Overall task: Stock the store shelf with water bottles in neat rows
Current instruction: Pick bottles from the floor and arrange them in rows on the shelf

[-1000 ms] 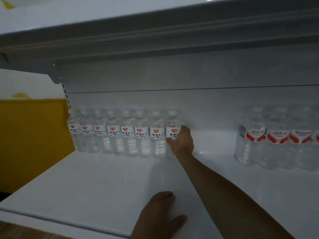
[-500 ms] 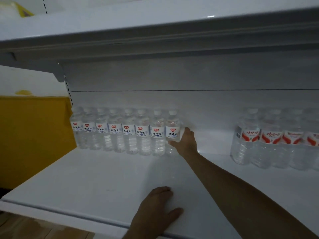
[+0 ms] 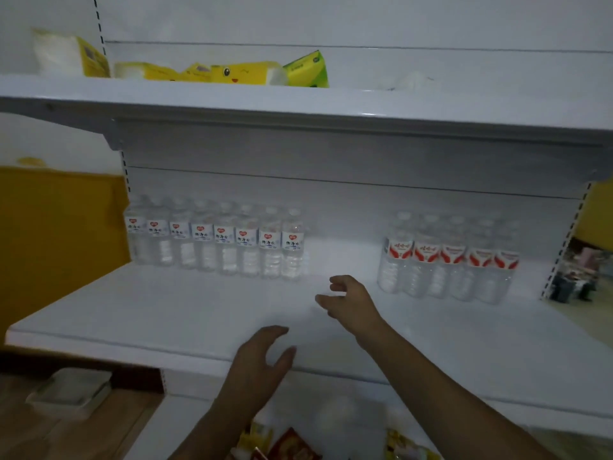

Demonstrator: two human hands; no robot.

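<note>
Several small clear water bottles with white and red labels (image 3: 215, 239) stand in a row at the back left of the white shelf (image 3: 132, 307). The rightmost bottle of that row (image 3: 292, 244) stands free. A second group of bottles with red and white labels (image 3: 447, 260) stands at the back right. My right hand (image 3: 348, 298) hovers over the shelf's middle, fingers loosely spread, holding nothing, a short way in front of and to the right of the left row. My left hand (image 3: 262, 360) is at the shelf's front edge, fingers relaxed and empty.
The shelf above (image 3: 298, 104) carries yellow and green packs (image 3: 242, 73). Snack packets (image 3: 292, 443) lie on the lower shelf below my arms. A grey tray (image 3: 71, 390) sits on the wooden floor at the lower left. A yellow wall (image 3: 59, 244) flanks the shelf's left.
My right hand let go of the rightmost bottle and drew back toward the shelf's middle. My left hand lifted off the shelf surface. The camera pulled back and tilted up.
</note>
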